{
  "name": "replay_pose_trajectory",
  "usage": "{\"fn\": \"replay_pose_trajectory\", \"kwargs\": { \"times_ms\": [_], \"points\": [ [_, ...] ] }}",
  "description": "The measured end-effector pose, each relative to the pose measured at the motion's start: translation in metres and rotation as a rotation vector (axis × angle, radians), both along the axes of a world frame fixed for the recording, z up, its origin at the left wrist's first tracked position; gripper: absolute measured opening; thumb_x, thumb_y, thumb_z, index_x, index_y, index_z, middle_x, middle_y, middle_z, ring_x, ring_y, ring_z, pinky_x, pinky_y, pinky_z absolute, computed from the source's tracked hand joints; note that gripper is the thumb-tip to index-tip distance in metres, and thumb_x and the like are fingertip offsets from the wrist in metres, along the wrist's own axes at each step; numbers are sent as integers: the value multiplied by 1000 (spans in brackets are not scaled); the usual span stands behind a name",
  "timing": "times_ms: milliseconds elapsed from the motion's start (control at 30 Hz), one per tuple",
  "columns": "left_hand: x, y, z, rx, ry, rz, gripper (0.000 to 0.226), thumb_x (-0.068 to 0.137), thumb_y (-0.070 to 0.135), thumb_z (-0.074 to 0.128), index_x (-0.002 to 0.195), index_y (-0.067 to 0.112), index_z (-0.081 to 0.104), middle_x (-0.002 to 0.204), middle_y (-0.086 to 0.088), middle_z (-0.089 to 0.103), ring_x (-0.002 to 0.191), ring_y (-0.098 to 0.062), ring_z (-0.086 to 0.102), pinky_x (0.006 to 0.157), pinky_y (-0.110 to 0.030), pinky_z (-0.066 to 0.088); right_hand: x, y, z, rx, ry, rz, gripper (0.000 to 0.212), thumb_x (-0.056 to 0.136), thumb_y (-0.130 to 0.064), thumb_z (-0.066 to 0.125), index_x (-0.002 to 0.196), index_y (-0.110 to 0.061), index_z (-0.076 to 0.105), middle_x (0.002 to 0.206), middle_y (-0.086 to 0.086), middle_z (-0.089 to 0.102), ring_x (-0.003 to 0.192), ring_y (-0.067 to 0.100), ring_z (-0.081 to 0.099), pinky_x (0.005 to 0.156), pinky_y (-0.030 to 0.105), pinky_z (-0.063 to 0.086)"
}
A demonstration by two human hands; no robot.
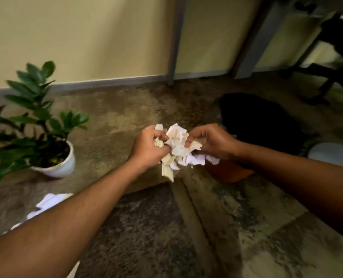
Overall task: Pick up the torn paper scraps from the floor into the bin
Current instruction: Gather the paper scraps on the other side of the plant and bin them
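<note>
Left hand (149,146) and right hand (210,142) clutch a wad of paper scraps (176,149) above the floor; the orange bin (228,173) lies just right, nearer the right hand.

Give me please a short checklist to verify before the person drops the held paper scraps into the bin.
1. Left hand grips the paper bundle: ok.
2. Right hand grips the bundle too: ok.
3. No piece hangs loose: not ok, strips dangle under the hands.
4. Bundle is above the bin: cannot tell; only an orange object shows under the right hand.
5. Floor free of scraps: not ok, white scraps lie beside the left forearm.
</note>
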State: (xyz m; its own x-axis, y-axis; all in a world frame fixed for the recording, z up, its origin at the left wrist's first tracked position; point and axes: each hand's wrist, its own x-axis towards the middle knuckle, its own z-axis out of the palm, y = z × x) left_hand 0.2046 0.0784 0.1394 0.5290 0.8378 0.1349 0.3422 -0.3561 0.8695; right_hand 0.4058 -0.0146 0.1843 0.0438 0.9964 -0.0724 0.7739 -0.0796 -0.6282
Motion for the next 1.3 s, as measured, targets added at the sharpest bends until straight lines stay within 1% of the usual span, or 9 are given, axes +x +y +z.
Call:
{"fn": "replay_pose_trajectory", "kwargs": {
  "times_ms": [167,333,433,633,767,900,1067,1200,1300],
  "points": [
    [93,2,58,109,-84,-78,17,68,7,80,77,17,69,108,2,67,98,-11,61,81,-20,45,72,-25,51,123,-14,-211,29,76,-6,87,86,-32,77,89,-7,76,69,-5,69,62,13,50],
    [168,-1,88,221,-78,-199,17,70,10,81,84,16,73,108,1,65,101,-11,60,82,-20,45,133,-46,58,205,-10,-440,35,76,-4,85,76,-38,75,90,2,78,77,21,73,73,45,61],
    [208,-10,85,288,-5,-261,21,75,16,78,96,17,75,107,-1,60,99,-14,57,77,-20,41,161,-61,46,222,-47,-525,36,75,-3,85,77,-37,71,97,1,74,72,-5,67,70,24,59],
    [249,-34,60,138,277,-391,33,88,15,66,121,7,63,126,-15,58,113,-29,58,86,-27,48,183,-67,10,139,-204,-643,20,85,-7,73,90,-26,75,105,2,74,97,20,69,89,34,55],
    [246,-42,60,8,397,-521,63,81,20,75,137,14,49,132,-7,52,112,-24,59,87,-34,56,179,-65,-1,-21,-183,-617,40,86,-11,74,124,-23,69,133,8,65,123,29,60,106,42,48],
    [242,-44,69,-48,349,-570,41,79,18,77,117,21,60,106,2,58,82,-13,63,73,-36,61,176,-65,-6,-83,-212,-632,44,91,-12,70,133,-25,64,134,6,64,120,31,61,102,43,51],
    [241,-33,73,-49,323,-551,54,85,3,54,135,22,53,120,-3,58,82,-17,64,48,-23,47,175,-56,-5,42,-183,-715,28,93,-4,63,110,-23,74,116,2,73,109,21,66,91,30,50],
    [233,-23,71,57,207,-473,45,87,-1,46,122,21,64,121,-1,63,88,-13,65,57,-16,48,156,-42,-3,110,-194,-678,21,93,-11,65,100,-26,78,111,-1,75,103,19,67,91,36,55],
    [215,-17,67,134,75,-357,32,88,0,52,103,20,72,103,7,67,82,-2,61,59,-5,43,133,-28,5,175,-228,-609,17,92,-16,64,91,-28,75,96,-1,74,89,18,67,74,34,53]
  ]
}}
